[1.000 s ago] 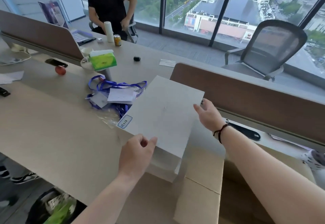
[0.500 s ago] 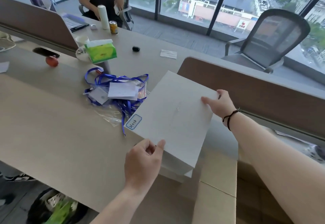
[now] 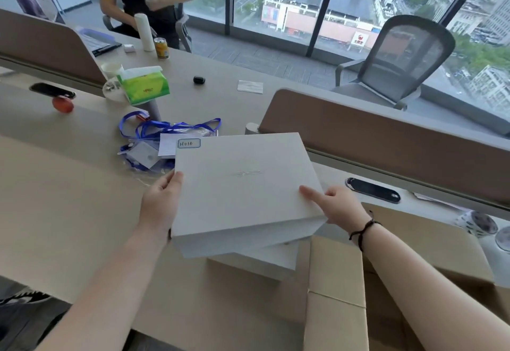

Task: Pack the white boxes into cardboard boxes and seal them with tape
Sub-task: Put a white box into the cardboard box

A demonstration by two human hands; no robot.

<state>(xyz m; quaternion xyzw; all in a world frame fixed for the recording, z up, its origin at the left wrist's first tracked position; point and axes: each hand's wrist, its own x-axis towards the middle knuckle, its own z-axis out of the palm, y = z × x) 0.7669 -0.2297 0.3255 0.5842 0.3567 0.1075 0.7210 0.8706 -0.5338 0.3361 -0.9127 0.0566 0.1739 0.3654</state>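
Glass walls run across the top of the frame with city roofs beyond them, and a grey mesh chair [image 3: 397, 58] stands at upper right. Below it a long beige desk [image 3: 55, 185] fills the left and middle. At centre I hold a white box [image 3: 242, 182] flat, its "H016" label [image 3: 189, 143] at the far left corner. My left hand [image 3: 161, 204] grips the box's left edge, thumb on top, fingers curled beneath. My right hand [image 3: 338, 205] holds the right edge, forefinger stretched along the lid. This box lies askew on another white box [image 3: 265, 258], which sits in an open carton [image 3: 335, 273] at lower centre. Blue lanyards [image 3: 165, 127] lie just beyond, with a green tissue pack [image 3: 145, 85] at upper left.
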